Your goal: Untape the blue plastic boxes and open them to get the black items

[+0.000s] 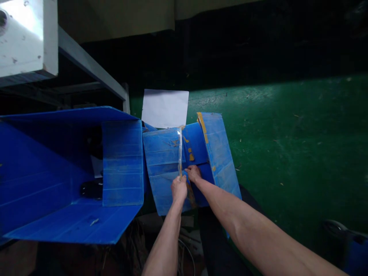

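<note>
Tape strip [180, 151], clear and glossy, runs straight up from our left hand [179, 189] along the seam of the folded blue box [163, 168] in front of us. We have the left hand closed around the strip's lower end, fingers curled into a fist on it, so the strip stands taut and peeled away from the blue panel beneath. Just to the right of that hold, our right hand [193, 173] lies on the box, fingers bent down and pressing the panel; it touches the box only and we cannot tell whether it pinches anything. Old yellowish tape scraps [191, 155] dot the panel just above the right hand. Beyond the top of the strip lies a white sheet [165, 108]. Well to the left of our hold stands a large open blue crate [57, 180], with a black object [91, 189] inside it. Green floor [287, 145] spreads off to the right.
</note>
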Demonstrator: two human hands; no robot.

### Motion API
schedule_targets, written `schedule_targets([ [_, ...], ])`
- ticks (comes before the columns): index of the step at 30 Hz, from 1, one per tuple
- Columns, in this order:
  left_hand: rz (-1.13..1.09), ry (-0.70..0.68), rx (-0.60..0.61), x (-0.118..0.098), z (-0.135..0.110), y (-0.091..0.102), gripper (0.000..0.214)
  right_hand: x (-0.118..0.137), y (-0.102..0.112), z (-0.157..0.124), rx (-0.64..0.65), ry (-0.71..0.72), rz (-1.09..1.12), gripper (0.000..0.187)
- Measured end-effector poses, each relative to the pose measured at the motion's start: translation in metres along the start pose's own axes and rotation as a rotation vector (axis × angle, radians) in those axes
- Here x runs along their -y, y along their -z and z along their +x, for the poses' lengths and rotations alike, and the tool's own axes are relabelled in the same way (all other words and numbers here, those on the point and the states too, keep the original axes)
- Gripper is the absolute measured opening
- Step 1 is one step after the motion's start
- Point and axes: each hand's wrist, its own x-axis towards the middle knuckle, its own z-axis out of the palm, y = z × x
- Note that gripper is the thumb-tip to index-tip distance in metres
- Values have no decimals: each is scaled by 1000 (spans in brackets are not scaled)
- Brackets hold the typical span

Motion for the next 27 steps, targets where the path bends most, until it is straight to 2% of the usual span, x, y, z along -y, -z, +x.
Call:
schedule_targets([
  [4,61,-49,-4,-1,10,8,32,-4,-2,3,-6,0,-2,20],
  [7,105,-104,-29,-5,20,14,25,-5,4,-6,-27,40,5,19],
  [11,104,-157,-52,-12,29,10,17,-11,20,-38,-109,141,23,19],
  [14,22,-159,10,-9,31,4,21,-19,32,-71,-93,272,46,19],
  [16,-72,-142,88,-2,31,2,27,-22,36,-89,-14,343,57,28],
  [19,-265,-95,198,12,31,-1,29,-19,37,-98,76,355,31,45],
  [23,-487,-30,217,33,20,-19,37,-7,37,-83,152,292,-108,37],
  [27,-579,53,182,62,-6,-50,32,-1,37,-73,196,198,-311,27],
])
